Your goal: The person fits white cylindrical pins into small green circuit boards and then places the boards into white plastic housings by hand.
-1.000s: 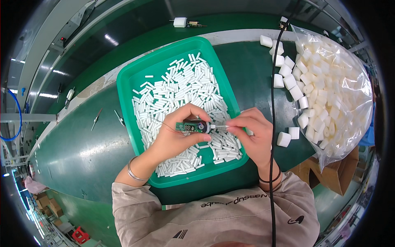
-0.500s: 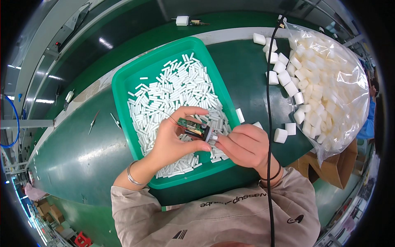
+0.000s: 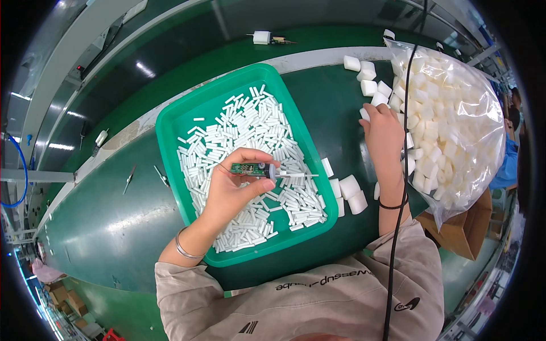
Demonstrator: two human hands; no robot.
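Note:
My left hand (image 3: 236, 179) is closed around a small device with a green circuit board (image 3: 250, 169) and a dark round end cap. From that cap a white tube and a thin rod (image 3: 304, 175) stick out to the right, above a green tray (image 3: 257, 254). Many short white tubes (image 3: 250, 122) lie loose in the tray. Over at the right, my right hand (image 3: 383, 133) reaches among thick, soft-looking white cylinders. Its thumb and fingers pinch one white cylinder (image 3: 364, 114), partly hidden by them.
A clear plastic bag (image 3: 472, 119) full of such cylinders lies at the right above a cardboard box (image 3: 466, 227). Several cylinders (image 3: 350, 186) sit beside the tray. A black cable (image 3: 405, 165) hangs across the right side. Another assembly (image 3: 263, 38) lies on the far green strip.
My right hand has left the device's end and moved right and away to the white cylinders. Several cylinders now sit closer beside the tray. The device has turned to lie more level.

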